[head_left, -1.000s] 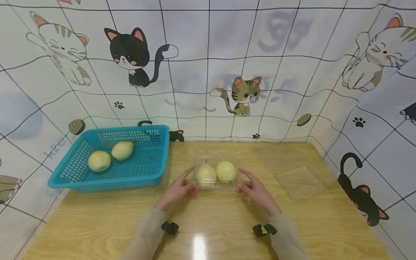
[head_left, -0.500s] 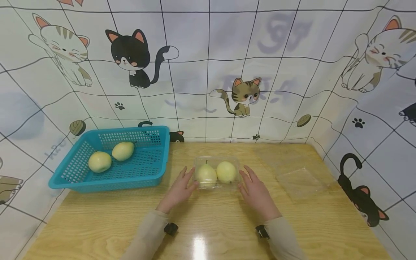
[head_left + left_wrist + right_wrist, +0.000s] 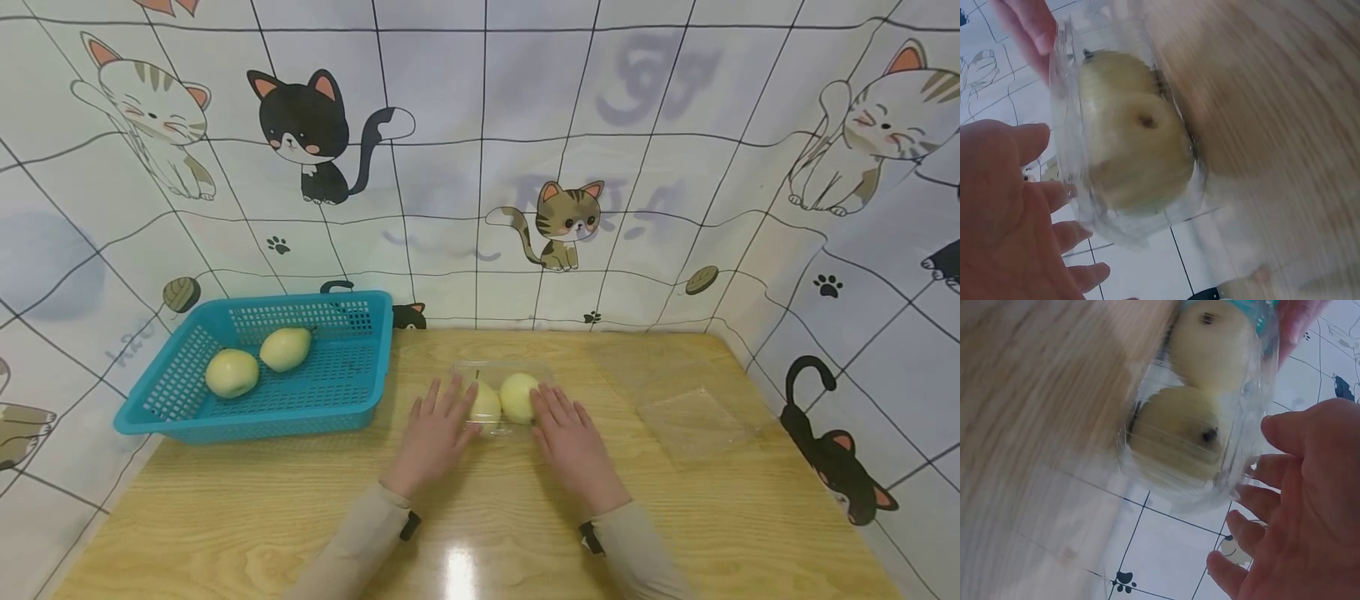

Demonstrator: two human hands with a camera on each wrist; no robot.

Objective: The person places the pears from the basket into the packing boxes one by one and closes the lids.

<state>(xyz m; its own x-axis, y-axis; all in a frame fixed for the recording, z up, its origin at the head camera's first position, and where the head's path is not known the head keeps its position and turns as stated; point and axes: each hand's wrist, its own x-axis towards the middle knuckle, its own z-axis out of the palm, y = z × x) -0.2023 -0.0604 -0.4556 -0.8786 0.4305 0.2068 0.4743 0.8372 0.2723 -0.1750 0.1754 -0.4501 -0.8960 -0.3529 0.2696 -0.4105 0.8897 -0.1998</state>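
A clear plastic clamshell box stands on the wooden table with two yellow-green pears inside. The left pear has its stem up; the right pear sits beside it. My left hand lies over the box's left end with its fingers straight. Over the right end is my right hand, fingers also extended. In the left wrist view, fingertips reach the box's lid side. The right wrist view shows spread fingers at the lid edge.
A blue plastic basket at the left holds two more pears. Another clear plastic container, faint against the wood, lies on the right of the table. A cat-print wall covering rises behind.
Both hands have gone from holding the box's sides to lying flat over its ends, the fingers straightening. The box has stayed in about the same place.
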